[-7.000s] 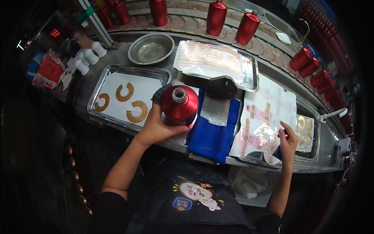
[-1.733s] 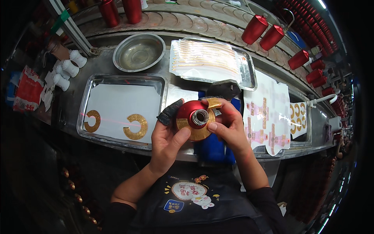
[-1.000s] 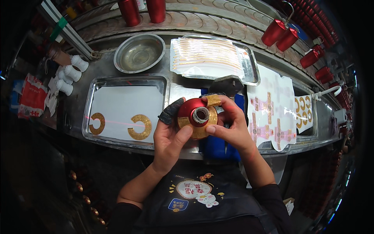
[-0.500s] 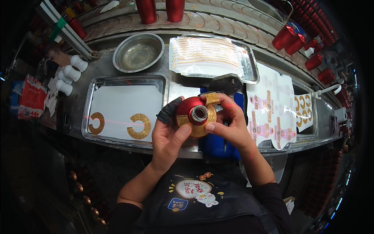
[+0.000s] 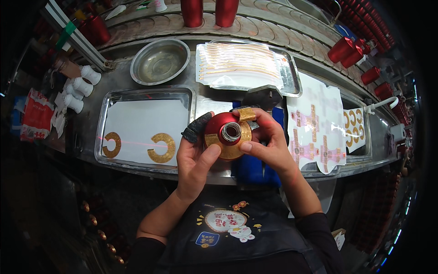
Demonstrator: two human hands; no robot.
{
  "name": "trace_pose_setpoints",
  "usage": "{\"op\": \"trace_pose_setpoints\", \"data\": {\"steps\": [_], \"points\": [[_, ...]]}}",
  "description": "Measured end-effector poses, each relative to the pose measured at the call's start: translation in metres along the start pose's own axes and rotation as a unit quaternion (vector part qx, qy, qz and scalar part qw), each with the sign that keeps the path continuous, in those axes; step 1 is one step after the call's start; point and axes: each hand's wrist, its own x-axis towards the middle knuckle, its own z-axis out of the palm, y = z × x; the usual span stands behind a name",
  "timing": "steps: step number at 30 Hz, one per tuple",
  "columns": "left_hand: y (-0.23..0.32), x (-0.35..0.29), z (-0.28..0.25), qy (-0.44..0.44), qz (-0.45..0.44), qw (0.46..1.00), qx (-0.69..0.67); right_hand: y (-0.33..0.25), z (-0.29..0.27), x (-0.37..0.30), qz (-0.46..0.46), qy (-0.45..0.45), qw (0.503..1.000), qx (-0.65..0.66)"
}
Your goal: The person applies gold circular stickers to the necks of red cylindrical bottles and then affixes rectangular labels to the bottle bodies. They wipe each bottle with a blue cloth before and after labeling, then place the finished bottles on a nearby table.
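Observation:
A red bottle [image 5: 217,122] with a threaded silver neck [image 5: 232,132] is held between my two hands, its mouth tipped toward me. Around the neck lies a gold C-shaped label [image 5: 229,152], flat on the near shoulder; its right end stands up off the bottle. My left hand [image 5: 197,155] grips the bottle's left side, thumb on the label and a black cover on a finger. My right hand [image 5: 269,139] holds the right side, its thumb pressing the label and its index finger at the raised gold end. The bottle's lower body is hidden.
Left is a metal tray [image 5: 101,137] with a white sheet and two gold C-shaped labels [image 5: 161,148]. Behind are a metal basin [image 5: 137,73] and a tray with gold strips [image 5: 239,61]. Printed label sheets [image 5: 315,132] lie right. Red bottles [image 5: 226,13] stand on a slatted conveyor [image 5: 269,32].
The red bottles on the conveyor have shifted to the right. My hands and the held bottle have barely moved, and the label stays in nearly the same position.

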Motion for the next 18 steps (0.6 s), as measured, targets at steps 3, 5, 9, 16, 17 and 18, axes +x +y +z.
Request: {"op": "trace_pose_setpoints", "data": {"steps": [3, 5, 9, 16, 17, 18], "points": [[0.0007, 0.0000, 0.0022, 0.012, -0.007, 1.000, -0.003, -0.0017, 0.0000, 0.0009, 0.014, 0.009, 1.000, 0.020], [-0.0002, 0.0006, 0.0046, 0.017, 0.000, 1.000, -0.006, -0.0015, 0.0029, 0.0021, 0.009, 0.031, 0.999, 0.014], [-0.0001, 0.0038, 0.0030, 0.004, 0.005, 1.000, -0.012, -0.0041, 0.0042, 0.0012, 0.024, 0.036, 0.999, 0.012], [-0.0038, 0.0016, 0.0015, 0.000, 0.007, 0.999, -0.031, 0.0022, 0.0047, 0.0029, -0.013, 0.030, 0.999, 0.028], [-0.0057, 0.0010, 0.0022, -0.006, 0.019, 0.999, -0.033, 0.0036, 0.0048, 0.0031, -0.022, 0.025, 0.999, 0.022], [-0.0080, 0.0010, 0.0029, -0.008, 0.030, 1.000, -0.002, 0.0046, 0.0043, 0.0030, -0.031, 0.020, 0.999, 0.016]]}}
